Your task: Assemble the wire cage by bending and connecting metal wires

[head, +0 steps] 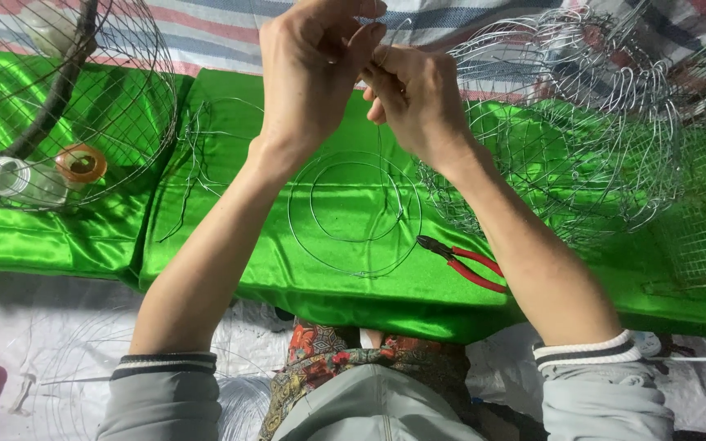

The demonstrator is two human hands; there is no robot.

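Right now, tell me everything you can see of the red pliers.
The pliers are a small pair with red handles and a dark metal head. They lie flat on the green cloth, head pointing up-left, handles spread slightly toward the lower right. The jaws look shut. The head tip sits just right of the wire rings; whether they touch I cannot tell. The right forearm passes over the far handle ends. Neither the left hand nor the right hand touches them.
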